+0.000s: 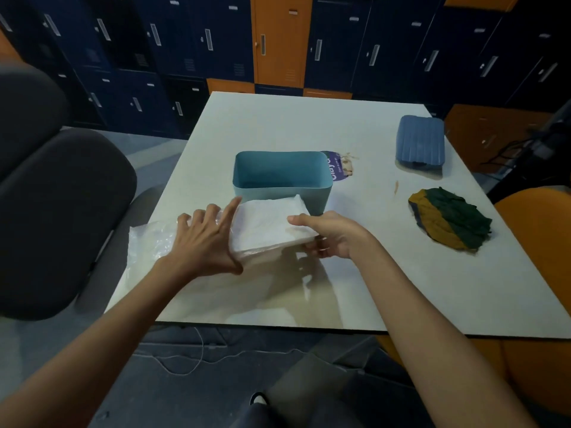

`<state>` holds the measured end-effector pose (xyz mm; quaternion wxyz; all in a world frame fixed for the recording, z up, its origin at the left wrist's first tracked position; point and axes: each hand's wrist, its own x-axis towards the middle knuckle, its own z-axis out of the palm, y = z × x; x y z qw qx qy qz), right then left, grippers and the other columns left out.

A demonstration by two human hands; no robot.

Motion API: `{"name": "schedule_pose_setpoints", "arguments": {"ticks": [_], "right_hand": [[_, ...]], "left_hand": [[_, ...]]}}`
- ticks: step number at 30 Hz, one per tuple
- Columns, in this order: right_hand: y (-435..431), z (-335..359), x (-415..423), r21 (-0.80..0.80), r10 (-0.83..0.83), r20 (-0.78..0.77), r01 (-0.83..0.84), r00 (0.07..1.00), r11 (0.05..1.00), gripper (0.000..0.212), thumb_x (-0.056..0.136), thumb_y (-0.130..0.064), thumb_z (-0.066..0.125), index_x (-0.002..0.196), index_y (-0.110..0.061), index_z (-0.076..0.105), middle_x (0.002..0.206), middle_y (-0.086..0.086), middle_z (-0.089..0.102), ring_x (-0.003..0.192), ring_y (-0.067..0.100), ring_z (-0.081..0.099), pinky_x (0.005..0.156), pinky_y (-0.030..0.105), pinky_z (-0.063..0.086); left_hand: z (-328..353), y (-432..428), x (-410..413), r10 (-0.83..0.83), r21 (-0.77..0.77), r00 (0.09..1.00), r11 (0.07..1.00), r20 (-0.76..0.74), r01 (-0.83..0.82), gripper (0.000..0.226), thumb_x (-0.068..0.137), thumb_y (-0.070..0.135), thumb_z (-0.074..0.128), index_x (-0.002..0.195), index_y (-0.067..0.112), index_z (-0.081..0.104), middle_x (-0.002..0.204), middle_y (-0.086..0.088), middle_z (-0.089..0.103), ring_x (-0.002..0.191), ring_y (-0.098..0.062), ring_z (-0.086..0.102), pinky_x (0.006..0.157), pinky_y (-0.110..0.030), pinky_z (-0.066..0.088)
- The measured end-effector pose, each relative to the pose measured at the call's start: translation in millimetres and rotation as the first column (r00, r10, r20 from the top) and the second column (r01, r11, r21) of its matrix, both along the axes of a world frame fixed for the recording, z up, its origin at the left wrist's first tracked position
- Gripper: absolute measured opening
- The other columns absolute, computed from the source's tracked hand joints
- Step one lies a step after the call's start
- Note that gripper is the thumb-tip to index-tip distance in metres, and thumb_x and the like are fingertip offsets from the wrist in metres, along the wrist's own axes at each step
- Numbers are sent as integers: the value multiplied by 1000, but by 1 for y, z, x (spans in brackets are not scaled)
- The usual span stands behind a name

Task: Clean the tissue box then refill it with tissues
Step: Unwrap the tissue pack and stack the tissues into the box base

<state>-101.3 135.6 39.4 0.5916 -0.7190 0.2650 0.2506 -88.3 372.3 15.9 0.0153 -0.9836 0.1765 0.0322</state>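
An open teal tissue box [279, 193] stands in the middle of the white table [309, 125], with nothing visible inside. Just in front of it a white stack of tissues [268, 225] is held above the table between both hands. My left hand [204, 239] has spread, straight fingers against the stack's left end, thumb under its front edge. My right hand [330, 234] grips the right end, thumb on top and fingers curled beneath. The box's blue ribbed lid [420, 143] lies at the back right.
A clear plastic wrapper [151, 242] lies by the table's left edge. A green and yellow cloth [451, 219] sits at the right. A torn purple package piece [338, 165] lies behind the box. A dark chair [58, 196] is left, an orange seat [537, 217] right, lockers behind.
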Motion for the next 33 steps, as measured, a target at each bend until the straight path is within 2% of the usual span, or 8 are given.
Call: {"name": "schedule_pose_setpoints", "arguments": {"ticks": [9, 15, 18, 21, 24, 26, 29, 33], "right_hand": [[-13, 14, -4, 90, -210, 365, 190, 907, 978, 21, 84, -4, 61, 104, -11, 62, 96, 8, 63, 84, 21, 59, 67, 33, 53], [-68, 34, -31, -65, -117, 589, 191, 800, 979, 28, 89, -7, 64, 101, -33, 60, 100, -7, 68, 93, 14, 66, 75, 37, 60], [-84, 30, -42, -19, -151, 609, 204, 779, 979, 33, 88, -5, 64, 101, -35, 60, 101, -9, 68, 97, 16, 65, 79, 38, 59], [-93, 25, -49, 50, -176, 606, 184, 776, 982, 37, 87, -5, 63, 115, -29, 60, 108, -3, 68, 103, 19, 63, 83, 41, 57], [-105, 23, -57, 154, -213, 598, 150, 772, 977, 43, 87, -3, 61, 125, -22, 59, 117, 5, 67, 107, 22, 64, 83, 39, 57], [-115, 21, -61, 221, -260, 588, 157, 766, 962, 44, 87, -2, 60, 127, -20, 59, 120, 6, 66, 108, 22, 64, 81, 38, 57], [-127, 15, -66, 316, -381, 542, 238, 749, 918, 44, 89, -1, 57, 129, -20, 56, 120, 3, 64, 109, 24, 61, 82, 41, 55], [-135, 0, -70, 384, -442, 449, 279, 776, 880, 32, 88, -3, 55, 114, -18, 64, 116, 8, 67, 109, 29, 60, 89, 43, 51]], "left_hand": [[0, 34, 16, -21, 40, 1000, 999, -23, 22, 141, 50, 74, 73, 153, 31, -12, 143, -10, 34, 127, -33, 40, 104, -48, 29], [33, 18, 21, -36, -52, 957, 998, -289, 21, 146, 27, 106, 32, 141, 44, -36, 163, -12, -13, 149, -33, -16, 110, -68, -6], [65, -16, 18, -141, -286, 987, 952, -76, 114, 119, 57, 92, 37, 155, 33, 5, 162, -10, 14, 148, -29, 15, 115, -56, 17], [84, -60, 20, -266, -643, 964, 742, -25, 188, 90, 74, 68, 62, 149, 29, 32, 153, 0, 37, 135, -19, 38, 108, -38, 36], [84, -94, 28, -394, -681, 911, 700, -120, 213, 88, 72, 57, 76, 146, 30, 36, 150, 2, 41, 133, -18, 41, 110, -42, 37], [76, -105, 39, -390, -647, 894, 745, -220, 166, 68, 71, 56, 78, 127, 23, 57, 127, 2, 59, 114, -17, 54, 94, -36, 47], [62, -106, 47, -378, -710, 849, 705, -368, 6, 70, 62, 63, 79, 85, -2, 66, 75, 0, 59, 68, -16, 53, 63, -33, 39], [43, -113, 23, -390, -819, 721, 305, -573, -486, 31, 80, 34, 77, 96, 8, 73, 86, 1, 74, 71, -11, 67, 59, -21, 53]]}}
